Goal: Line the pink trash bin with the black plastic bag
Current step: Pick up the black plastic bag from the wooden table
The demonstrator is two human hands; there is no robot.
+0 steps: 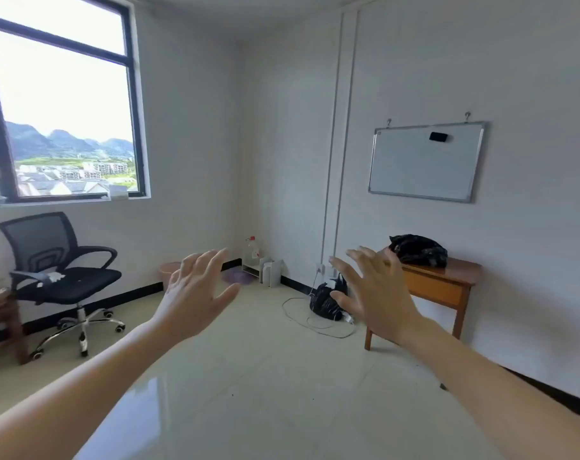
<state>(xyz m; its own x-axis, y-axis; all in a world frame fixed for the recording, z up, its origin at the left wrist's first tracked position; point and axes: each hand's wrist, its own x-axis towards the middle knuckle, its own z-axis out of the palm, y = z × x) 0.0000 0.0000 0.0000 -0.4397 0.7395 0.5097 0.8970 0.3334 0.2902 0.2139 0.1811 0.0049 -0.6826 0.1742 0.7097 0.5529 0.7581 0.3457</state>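
1. Two bare hands are raised in front of the camera, both empty. The left hand has its fingers spread and its back to the camera; the right hand is likewise splayed wide, gripping nothing.
2. Behind the left hand's fingers, the pink trash bin stands on the floor against the far wall, below the window; only part of it shows.
3. A crumpled black plastic bag lies on top of the wooden desk against the right wall, well apart from the bin.
4. Another black bag, bulging, sits on the tiled floor beside the desk, with a white cable looped around it.
5. A black mesh office chair stands at the left under the window.
6. On the right wall hangs a whiteboard with a dark eraser stuck on it; no writing can be read on the board.
7. A clear bottle with a red cap stands in the corner; its label is too small to read.
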